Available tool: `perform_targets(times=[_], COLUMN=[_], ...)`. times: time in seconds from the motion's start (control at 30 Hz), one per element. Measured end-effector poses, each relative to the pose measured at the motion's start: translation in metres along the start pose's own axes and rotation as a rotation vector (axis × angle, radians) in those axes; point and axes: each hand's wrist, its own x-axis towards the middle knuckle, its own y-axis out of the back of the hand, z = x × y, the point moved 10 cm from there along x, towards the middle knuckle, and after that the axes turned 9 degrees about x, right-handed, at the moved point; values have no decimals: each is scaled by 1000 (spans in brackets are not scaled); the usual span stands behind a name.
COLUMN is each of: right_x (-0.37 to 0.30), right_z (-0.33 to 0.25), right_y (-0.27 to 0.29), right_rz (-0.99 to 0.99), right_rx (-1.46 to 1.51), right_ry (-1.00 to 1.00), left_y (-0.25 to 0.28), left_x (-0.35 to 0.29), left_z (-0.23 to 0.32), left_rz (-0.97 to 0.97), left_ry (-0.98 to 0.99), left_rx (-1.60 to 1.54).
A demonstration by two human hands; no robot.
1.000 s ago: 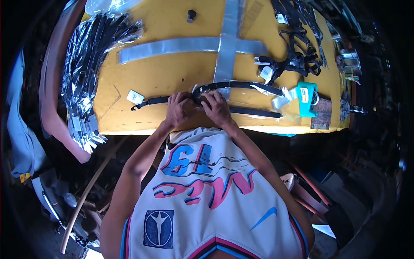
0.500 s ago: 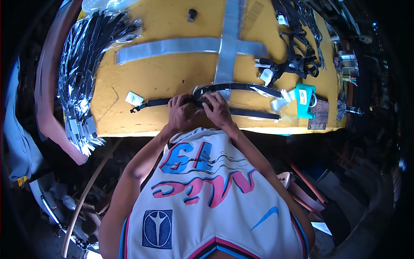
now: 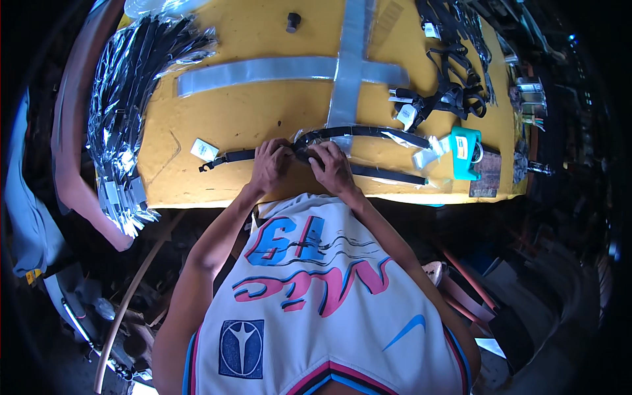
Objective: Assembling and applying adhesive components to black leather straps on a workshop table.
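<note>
A black strap [image 3: 240, 155] lies across the near part of the yellow table, with a small black clip [image 3: 208, 165] at its left end and a white tag [image 3: 205, 150] beside that. My left hand [image 3: 268, 166] is closed, its fingers pinching the strap near the middle. Just to the right, my right hand [image 3: 334, 170] is closed on a dark bunched part of the same strap. From there a length partly in clear plastic [image 3: 368, 133] curves off to the right, and a second black length [image 3: 390, 174] runs below it. My fingertips hide the join between them.
Bundled black straps in clear plastic [image 3: 118, 105] line the left edge. Loose black straps with tags [image 3: 451, 95] lie at the far right. A teal tape dispenser [image 3: 466, 155] stands at right. Clear tape strips [image 3: 263, 69] cross the yellow tabletop [image 3: 230, 115], and a small dark knob [image 3: 293, 23] sits far back.
My left hand has shifted slightly left and away from my right hand, so the gap between them is wider. My right hand has barely moved.
</note>
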Motion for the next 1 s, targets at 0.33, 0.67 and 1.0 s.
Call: perform_targets(times=[0.33,0.67,1.0], right_x=[37,59,75], right_z=[-47,-37,-18], right_y=[2,-14,-51], right_rz=[-58,-99,-299], right_rx=[-172,-182,-314], right_ry=[205,195,-86], left_y=[8,17,3], left_x=[-1,-4,-11], left_z=[0,-3,-11], left_rz=[21,-24,-8], left_ry=[-9,20,58], left_rx=[-98,-179,-21])
